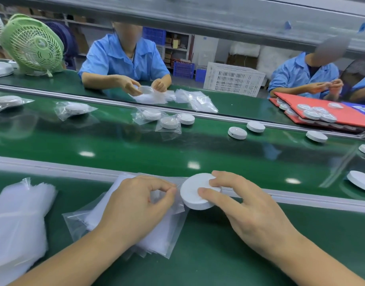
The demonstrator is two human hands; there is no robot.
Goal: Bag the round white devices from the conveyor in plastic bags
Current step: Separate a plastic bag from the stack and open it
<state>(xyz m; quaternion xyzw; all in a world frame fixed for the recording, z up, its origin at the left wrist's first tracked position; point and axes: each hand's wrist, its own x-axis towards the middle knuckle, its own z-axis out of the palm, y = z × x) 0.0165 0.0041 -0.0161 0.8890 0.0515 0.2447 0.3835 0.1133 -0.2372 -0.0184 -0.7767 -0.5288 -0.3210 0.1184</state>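
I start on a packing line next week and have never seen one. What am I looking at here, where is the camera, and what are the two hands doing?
This single picture comes from a camera worn on a worker's head, looking down at their own bare hands; no machine does the handling. The left hand pinches the edge of a clear plastic bag on top of a stack of such bags. The right hand grips a round white plastic device beside that bag, not yet inside it. Behind them runs the shiny green conveyor belt, carrying bare round devices on the right and bagged devices on the left. A loose pile of spare bags lies far left. Across the belt sit other workers in blue shirts, near a light green desk fan.
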